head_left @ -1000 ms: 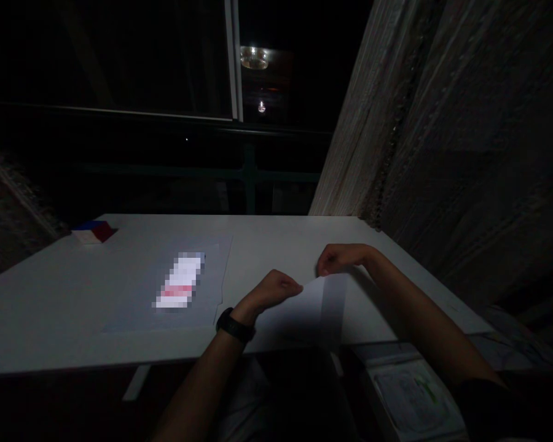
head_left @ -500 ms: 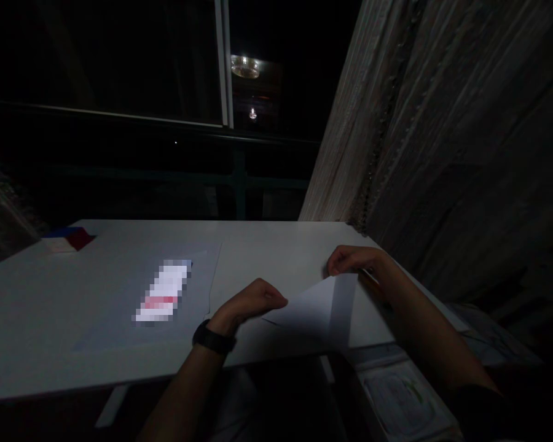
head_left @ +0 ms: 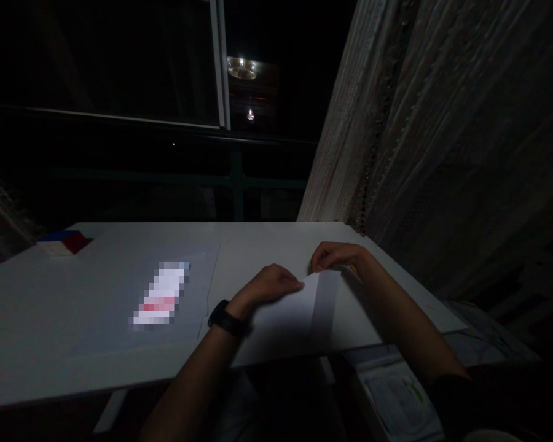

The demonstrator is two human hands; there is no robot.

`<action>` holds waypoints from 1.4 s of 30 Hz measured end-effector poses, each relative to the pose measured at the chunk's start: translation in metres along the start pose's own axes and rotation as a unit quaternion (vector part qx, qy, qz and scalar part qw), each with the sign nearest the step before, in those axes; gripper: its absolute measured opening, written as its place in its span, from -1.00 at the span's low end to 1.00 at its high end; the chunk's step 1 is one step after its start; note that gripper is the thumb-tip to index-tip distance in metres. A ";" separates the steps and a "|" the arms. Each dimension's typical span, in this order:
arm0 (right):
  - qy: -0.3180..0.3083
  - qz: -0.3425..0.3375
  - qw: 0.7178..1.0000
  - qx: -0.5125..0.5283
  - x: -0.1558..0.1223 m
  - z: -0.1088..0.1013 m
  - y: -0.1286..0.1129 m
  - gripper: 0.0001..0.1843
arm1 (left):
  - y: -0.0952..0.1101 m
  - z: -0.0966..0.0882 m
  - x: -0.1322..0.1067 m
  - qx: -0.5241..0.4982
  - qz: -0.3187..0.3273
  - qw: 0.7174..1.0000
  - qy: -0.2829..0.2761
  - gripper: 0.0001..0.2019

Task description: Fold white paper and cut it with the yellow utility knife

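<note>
A white sheet of paper [head_left: 288, 316] lies on the white table [head_left: 50, 319] near its front edge, partly folded, with a darker strip along its right side. My left hand [head_left: 270, 285], with a black watch on the wrist, is closed and pinches the paper's upper edge. My right hand [head_left: 334, 255] is closed too and pinches the paper's top corner just to the right. The two hands sit close together above the sheet.
A larger sheet [head_left: 142, 307] with a blurred white and red patch lies left of the paper. A red, white and blue cube [head_left: 62, 241] rests at the table's far left. A curtain [head_left: 419, 153] hangs at right. Printed papers [head_left: 396, 399] lie below the table's right end.
The paper's lifted corner has come up and over toward the far side. My left hand moved right and forward, and my right hand drew left, so the hands are closer together.
</note>
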State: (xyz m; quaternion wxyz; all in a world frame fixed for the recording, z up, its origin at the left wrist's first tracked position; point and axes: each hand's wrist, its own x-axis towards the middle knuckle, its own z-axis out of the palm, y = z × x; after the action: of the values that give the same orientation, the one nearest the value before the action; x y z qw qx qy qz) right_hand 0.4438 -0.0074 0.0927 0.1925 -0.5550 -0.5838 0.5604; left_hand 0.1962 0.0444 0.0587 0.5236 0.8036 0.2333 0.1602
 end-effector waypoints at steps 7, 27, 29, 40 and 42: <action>0.178 -0.106 0.962 0.175 0.026 0.020 0.009 -0.62 | -0.024 0.007 0.031 -0.159 -0.028 0.982 0.102 -0.66; 0.251 -0.154 0.916 0.273 0.061 0.083 0.033 -0.66 | -0.040 0.000 0.028 -0.044 -0.005 0.969 0.245 -0.80; 0.266 -0.164 0.910 0.273 0.061 0.085 0.032 -0.67 | -0.040 0.000 0.027 -0.053 0.006 0.969 0.240 -0.81; 0.498 -0.307 0.807 0.088 0.037 0.087 -0.006 -0.77 | -0.006 -0.003 0.001 0.019 0.188 0.937 0.295 -0.64; 0.538 -0.320 0.777 0.065 0.035 0.090 -0.010 -0.80 | -0.006 -0.002 -0.001 0.041 0.212 0.922 0.321 -0.67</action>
State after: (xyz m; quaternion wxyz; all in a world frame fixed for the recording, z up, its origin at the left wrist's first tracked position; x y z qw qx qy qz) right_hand 0.3528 -0.0147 0.0606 0.6790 -0.5336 -0.4913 0.1128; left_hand 0.1933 0.0480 0.0544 0.3412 0.7607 0.2194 0.5067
